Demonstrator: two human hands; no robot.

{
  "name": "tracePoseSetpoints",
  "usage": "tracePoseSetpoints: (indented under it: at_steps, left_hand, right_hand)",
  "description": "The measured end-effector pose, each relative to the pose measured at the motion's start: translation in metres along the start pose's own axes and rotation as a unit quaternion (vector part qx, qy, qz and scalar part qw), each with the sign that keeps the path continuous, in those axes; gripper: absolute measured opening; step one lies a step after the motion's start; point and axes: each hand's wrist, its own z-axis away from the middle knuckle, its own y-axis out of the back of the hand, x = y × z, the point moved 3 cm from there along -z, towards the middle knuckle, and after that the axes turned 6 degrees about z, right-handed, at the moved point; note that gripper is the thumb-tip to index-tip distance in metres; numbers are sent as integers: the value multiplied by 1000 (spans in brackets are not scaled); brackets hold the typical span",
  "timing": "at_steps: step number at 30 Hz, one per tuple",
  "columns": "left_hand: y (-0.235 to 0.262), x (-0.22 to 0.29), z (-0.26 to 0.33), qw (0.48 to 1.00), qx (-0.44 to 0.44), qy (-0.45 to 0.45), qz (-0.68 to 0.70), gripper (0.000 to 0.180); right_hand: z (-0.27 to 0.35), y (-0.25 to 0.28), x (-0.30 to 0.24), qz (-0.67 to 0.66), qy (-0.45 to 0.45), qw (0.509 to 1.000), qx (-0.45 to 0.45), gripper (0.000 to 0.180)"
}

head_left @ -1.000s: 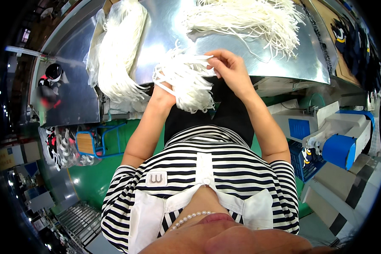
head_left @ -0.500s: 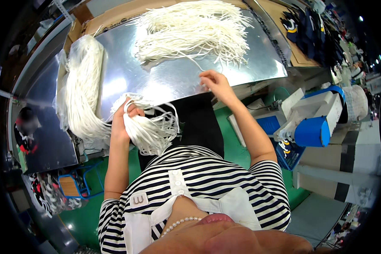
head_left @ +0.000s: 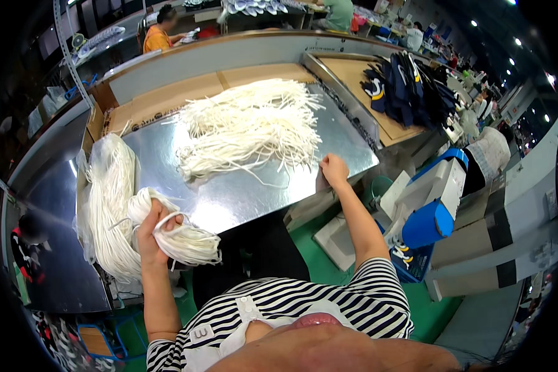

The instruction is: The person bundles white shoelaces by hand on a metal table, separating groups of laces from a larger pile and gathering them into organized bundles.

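My left hand is wrapped round the middle of a thick bundle of white cords, whose ends droop over the near edge of the metal table. By the table's right end, my right hand has its fingers curled closed. Whatever it may hold is hidden. Just left of that hand spread the loose ends of a broad pile of white cords. Beside my left hand lies a long hank of white cords, partly inside a clear plastic bag.
Cardboard lines the table's back. Dark pieces lie heaped on a board at right. A white machine with a blue cylinder stands at the right. A blue-framed stool is lower left. A person in orange sits beyond the partition.
My view has tilted up, showing more beyond the table. My left hand has lifted the bundle toward the bagged hank. My right hand's fingers have curled closed beside the pile.
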Motion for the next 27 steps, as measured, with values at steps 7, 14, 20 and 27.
tracePoseSetpoints:
  at_steps: [7,14,20,27]
  left_hand:
    - [7,-12,-1,974,-6,-9,-225,13]
    - [42,-5,-21,985,156,-65,39,15]
    - [8,-14,-21,989,32,27,141,19]
    - [14,-63,-1,983,130,130,0,13]
  right_hand:
    - [3,2,40,-128,15,991,32,18]
    - [42,25,-30,-276,110,953,-54,15]
    - [94,36,-143,-351,215,891,-191,15]
    - [152,41,-238,-414,247,818,-314,12]
